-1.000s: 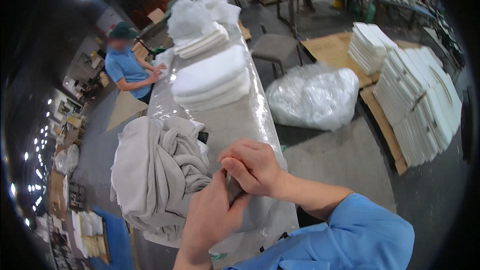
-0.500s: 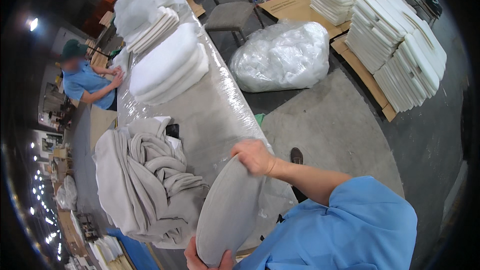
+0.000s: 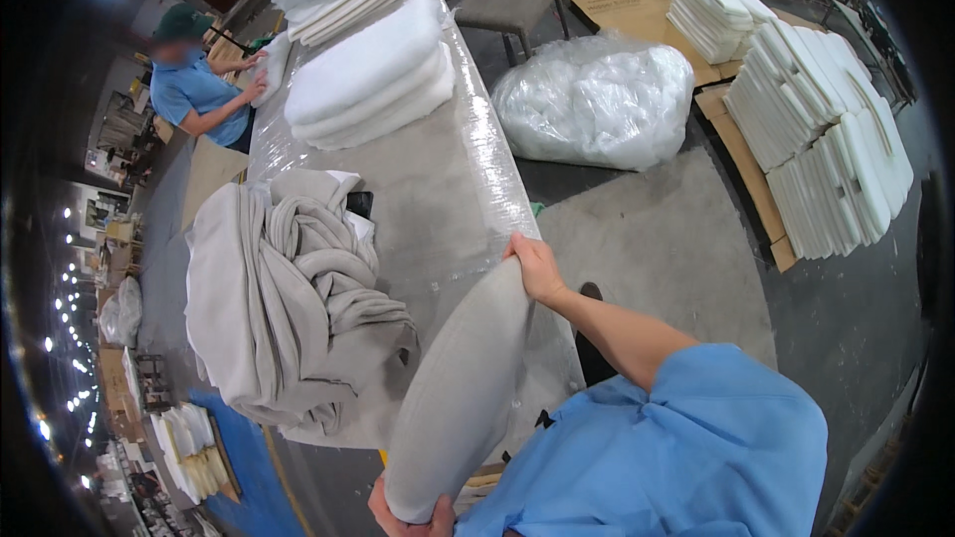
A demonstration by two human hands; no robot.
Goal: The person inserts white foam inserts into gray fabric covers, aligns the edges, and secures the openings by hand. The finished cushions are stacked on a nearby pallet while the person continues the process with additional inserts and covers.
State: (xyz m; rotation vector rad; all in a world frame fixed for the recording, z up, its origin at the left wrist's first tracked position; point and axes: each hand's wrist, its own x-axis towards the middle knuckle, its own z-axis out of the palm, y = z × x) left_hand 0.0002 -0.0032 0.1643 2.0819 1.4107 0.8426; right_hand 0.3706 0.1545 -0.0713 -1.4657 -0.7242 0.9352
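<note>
Between my two hands is a light grey fabric-covered cushion (image 3: 458, 388), long and plump, tilted over the near edge of the table. My right hand (image 3: 537, 267) grips its far upper end, fingers wrapped over the edge. Down at the near end, my left hand (image 3: 410, 515) is closed around the cushion's lower corner, with the thumb on top. Just left of the cushion lies a heap of grey fabric covers (image 3: 288, 308), crumpled and folded over each other on the table. A small black object (image 3: 360, 204) shows at the heap's far edge.
The plastic-wrapped table (image 3: 428, 179) carries stacked white padding (image 3: 368, 75) farther back. A co-worker (image 3: 199, 89) stands at its left side, hands on white material. On the right are a bag of white stuffing (image 3: 597, 104), a chair (image 3: 507, 5) and stacked white foam pads (image 3: 826, 129).
The cushion has turned more edge-on, and its far end has risen with my right hand. Both hands keep their hold. My view has shifted, so the table's contents sit differently in it.
</note>
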